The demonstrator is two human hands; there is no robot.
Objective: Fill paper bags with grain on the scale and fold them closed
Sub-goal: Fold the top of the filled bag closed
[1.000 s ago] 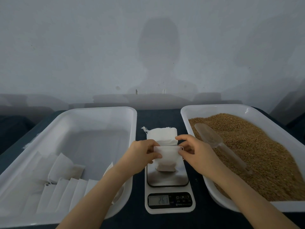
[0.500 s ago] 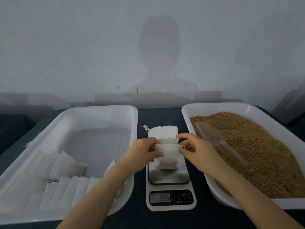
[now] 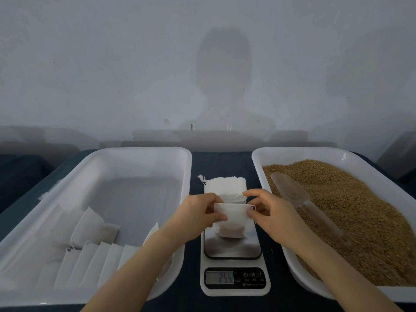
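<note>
Both hands are at the mouth of one small paper bag, which stands on the plate of the scale just below the fingers. The left hand pinches the bag's top left edge, thumb on the near face and fingers curled behind it. The right hand pinches the top right corner in the same way. The bag's lower half bulges, so it looks filled. The display, nearer the body than the hands, seems to read 255, though the digits are soft.

Filling appears finished for this bag, and the step in hand is closing it. The next move probably calls for turning the pinched top edge over toward the body and pressing a flat crease across its width. The base should stay upright meanwhile so no grain spills.

Just beyond the fingertips lies a stack of empty bags on the dark tabletop. To the right of the right hand a clear scoop rests on the grain in a white tray. To the left of the left hand a second tray holds finished bags in rows, likely where this one goes.
</note>
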